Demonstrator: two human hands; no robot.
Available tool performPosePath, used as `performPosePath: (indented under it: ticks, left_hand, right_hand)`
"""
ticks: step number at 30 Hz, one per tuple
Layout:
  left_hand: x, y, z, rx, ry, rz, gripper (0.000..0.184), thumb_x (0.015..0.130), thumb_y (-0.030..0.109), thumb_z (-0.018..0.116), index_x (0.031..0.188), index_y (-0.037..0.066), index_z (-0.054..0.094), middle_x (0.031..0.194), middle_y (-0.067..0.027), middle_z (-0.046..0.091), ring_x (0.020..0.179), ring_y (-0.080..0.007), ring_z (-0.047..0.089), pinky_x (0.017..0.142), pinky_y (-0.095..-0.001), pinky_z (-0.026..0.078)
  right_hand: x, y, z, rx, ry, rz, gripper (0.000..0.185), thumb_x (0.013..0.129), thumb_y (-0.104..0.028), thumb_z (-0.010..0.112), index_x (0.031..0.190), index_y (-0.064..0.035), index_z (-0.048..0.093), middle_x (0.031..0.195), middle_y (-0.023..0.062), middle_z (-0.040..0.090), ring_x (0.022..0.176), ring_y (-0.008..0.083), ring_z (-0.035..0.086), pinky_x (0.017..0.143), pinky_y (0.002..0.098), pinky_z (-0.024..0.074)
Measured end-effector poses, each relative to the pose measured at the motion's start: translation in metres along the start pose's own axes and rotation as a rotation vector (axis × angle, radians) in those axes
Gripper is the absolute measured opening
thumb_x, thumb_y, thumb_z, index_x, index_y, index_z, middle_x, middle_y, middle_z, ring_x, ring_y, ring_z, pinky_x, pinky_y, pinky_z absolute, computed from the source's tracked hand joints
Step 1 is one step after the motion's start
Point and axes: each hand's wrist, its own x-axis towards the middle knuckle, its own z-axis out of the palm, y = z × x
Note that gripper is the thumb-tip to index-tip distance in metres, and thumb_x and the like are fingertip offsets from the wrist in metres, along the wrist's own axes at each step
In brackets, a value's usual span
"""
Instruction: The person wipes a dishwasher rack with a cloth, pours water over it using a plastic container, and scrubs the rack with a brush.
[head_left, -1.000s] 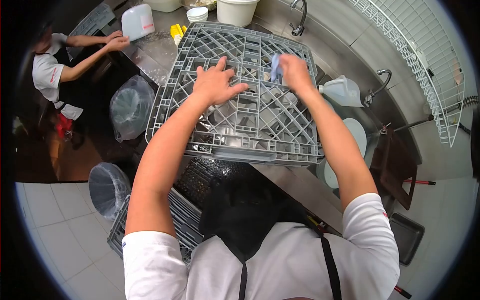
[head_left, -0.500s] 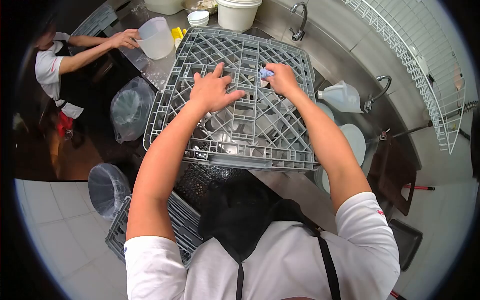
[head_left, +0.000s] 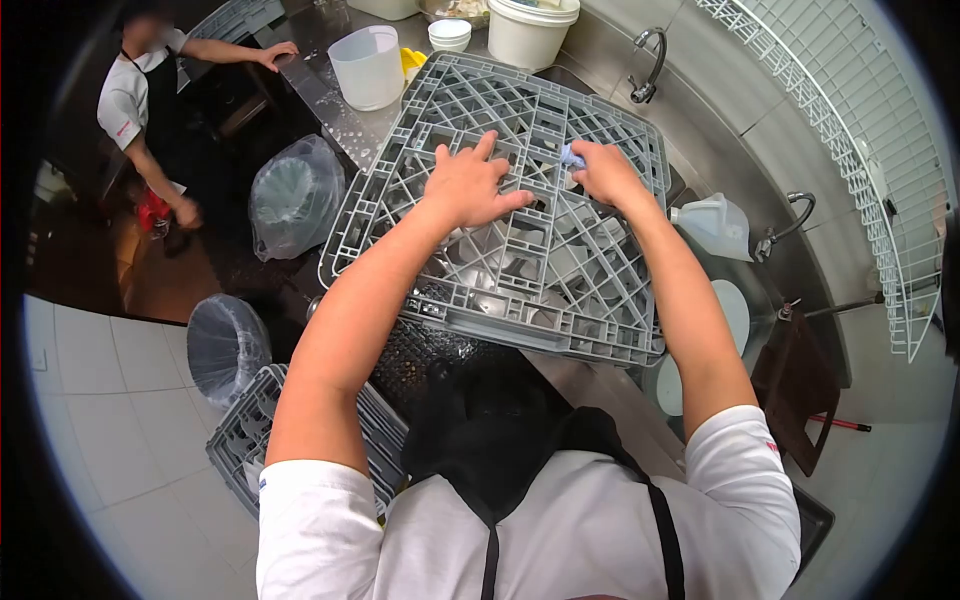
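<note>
A large grey plastic dish rack (head_left: 487, 312) spans the sink area in front of me, its lattice side facing up. Through the lattice, pale and shiny shapes show that I cannot make out. My left hand (head_left: 472, 182) lies on the lattice with its fingers spread, holding nothing. To its right, my right hand (head_left: 608, 175) is closed around a small light-blue thing (head_left: 571, 156), possibly a cloth, at the rack's surface. Most of that thing is hidden by the fingers.
On the counter stand a translucent tub (head_left: 366, 70), small white bowls (head_left: 449, 36) and a white bucket (head_left: 533, 34). Right are a plastic jug (head_left: 713, 226), taps (head_left: 650, 68) and a wire shelf (head_left: 850, 150). Lined bins (head_left: 228, 345), stacked racks (head_left: 245, 430) and a co-worker (head_left: 160, 100) are left.
The co-worker has let go of the translucent tub and now rests one hand on the counter edge. My view has shifted; both my hands keep their places on the rack.
</note>
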Motion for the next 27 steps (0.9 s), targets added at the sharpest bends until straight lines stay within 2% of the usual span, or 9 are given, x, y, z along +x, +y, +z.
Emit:
performPosePath:
  ticks: [1, 5, 9, 14, 19, 23, 26, 27]
  left_hand:
    - [-0.001, 0.000, 0.001, 0.000, 0.009, 0.002, 0.075, 0.088, 0.076, 0.051, 0.124, 0.014, 0.070, 0.160, -0.0225, 0.037, 0.127, -0.0336, 0.058, 0.106, -0.0619, 0.033]
    - [-0.001, 0.000, 0.001, -0.012, 0.015, -0.003, 0.076, 0.088, 0.076, 0.051, 0.125, 0.013, 0.070, 0.160, -0.0221, 0.036, 0.130, -0.0341, 0.056, 0.108, -0.0624, 0.031]
    - [-0.003, -0.004, -0.001, -0.042, -0.018, -0.003, 0.078, 0.089, 0.076, 0.049, 0.129, 0.013, 0.068, 0.161, -0.0220, 0.035, 0.133, -0.0352, 0.054, 0.112, -0.0630, 0.027]
    - [-0.005, -0.005, 0.004, -0.065, 0.009, -0.011, 0.081, 0.088, 0.076, 0.050, 0.141, 0.016, 0.062, 0.161, -0.0217, 0.037, 0.135, -0.0357, 0.053, 0.112, -0.0610, 0.027]
    - [-0.009, -0.004, 0.003, -0.086, 0.022, -0.025, 0.077, 0.088, 0.074, 0.051, 0.135, 0.015, 0.066, 0.160, -0.0205, 0.039, 0.131, -0.0340, 0.055, 0.113, -0.0600, 0.024]
    - [-0.012, -0.005, 0.003, -0.113, 0.049, -0.022, 0.078, 0.088, 0.074, 0.052, 0.130, 0.011, 0.070, 0.159, -0.0197, 0.040, 0.131, -0.0331, 0.055, 0.114, -0.0587, 0.023]
    - [-0.013, -0.007, 0.004, -0.135, 0.065, -0.023, 0.078, 0.087, 0.073, 0.054, 0.127, 0.009, 0.072, 0.159, -0.0189, 0.040, 0.131, -0.0326, 0.055, 0.115, -0.0582, 0.022]
    - [-0.013, -0.007, 0.003, -0.137, 0.066, -0.023, 0.078, 0.087, 0.073, 0.054, 0.127, 0.009, 0.072, 0.159, -0.0188, 0.040, 0.131, -0.0325, 0.055, 0.115, -0.0584, 0.022]
  right_hand:
    - [0.004, 0.003, 0.009, -0.008, 0.046, -0.005, 0.038, 0.078, -0.010, 0.079, 0.112, -0.0087, 0.063, 0.103, 0.0218, 0.071, 0.102, 0.0451, 0.065, 0.087, 0.0515, 0.0515]
    - [0.001, 0.004, 0.018, 0.061, 0.156, 0.023, 0.042, 0.074, -0.012, 0.081, 0.111, -0.0119, 0.062, 0.102, 0.0217, 0.071, 0.100, 0.0447, 0.066, 0.083, 0.0513, 0.0513]
    - [0.001, 0.002, 0.021, 0.024, 0.174, 0.070, 0.044, 0.075, -0.014, 0.080, 0.116, -0.0122, 0.063, 0.103, 0.0215, 0.071, 0.099, 0.0448, 0.066, 0.085, 0.0504, 0.0522]
    - [0.005, 0.013, 0.026, -0.056, 0.207, 0.013, 0.047, 0.076, -0.013, 0.077, 0.120, -0.0058, 0.062, 0.111, 0.0242, 0.070, 0.105, 0.0449, 0.066, 0.089, 0.0484, 0.0521]
    - [0.005, 0.011, 0.024, -0.060, 0.188, 0.017, 0.041, 0.079, -0.008, 0.073, 0.117, -0.0042, 0.061, 0.110, 0.0234, 0.070, 0.104, 0.0439, 0.067, 0.089, 0.0459, 0.0518]
    - [0.007, 0.014, 0.026, -0.052, 0.210, 0.009, 0.040, 0.079, -0.007, 0.075, 0.116, -0.0039, 0.059, 0.107, 0.0220, 0.071, 0.099, 0.0419, 0.068, 0.085, 0.0455, 0.0525]
    - [0.005, 0.003, 0.019, -0.122, 0.144, 0.068, 0.040, 0.081, -0.006, 0.073, 0.119, -0.0022, 0.059, 0.109, 0.0204, 0.071, 0.103, 0.0370, 0.069, 0.090, 0.0429, 0.0517]
    - [0.005, 0.001, 0.019, -0.120, 0.163, 0.050, 0.040, 0.081, -0.007, 0.074, 0.118, -0.0032, 0.060, 0.108, 0.0208, 0.071, 0.101, 0.0382, 0.069, 0.088, 0.0439, 0.0521]
